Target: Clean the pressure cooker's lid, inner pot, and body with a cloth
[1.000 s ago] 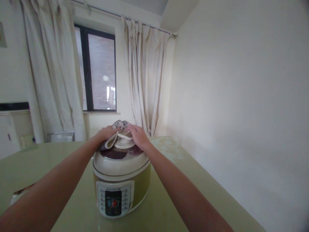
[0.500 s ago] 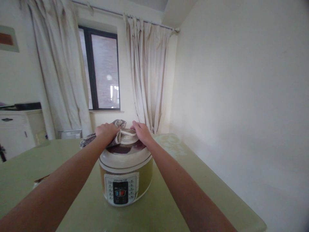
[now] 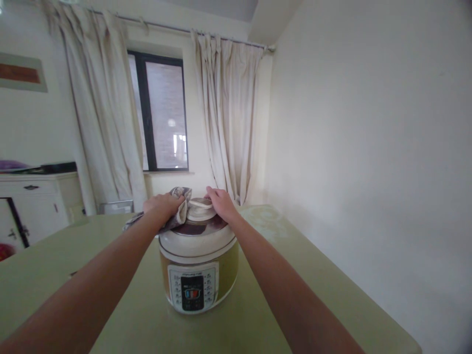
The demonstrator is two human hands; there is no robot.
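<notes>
A round electric pressure cooker (image 3: 199, 246) stands upright on the green table (image 3: 206, 334), its button panel on the near side. On top is a dark, shiny lid with a pale raised handle (image 3: 201, 209). My left hand (image 3: 162, 204) is closed on a grey patterned cloth (image 3: 183, 206), bunched at the left of the handle. Part of the cloth hangs past the hand toward the left. At the handle's right side, my right hand (image 3: 220, 200) rests with its fingers curled against it; the fingertips are partly hidden.
A small dark item (image 3: 73, 273) lies on the table, partly behind my left forearm. White wall (image 3: 350, 147) runs along the table's right side. Behind are curtains (image 3: 236, 108) and a window (image 3: 167, 113). A white cabinet (image 3: 40, 196) stands at the left.
The view has shifted, so the cooker sits slightly further right in it. My left hand and the cloth have drawn left off the handle, uncovering more of it. My right hand stays by the handle.
</notes>
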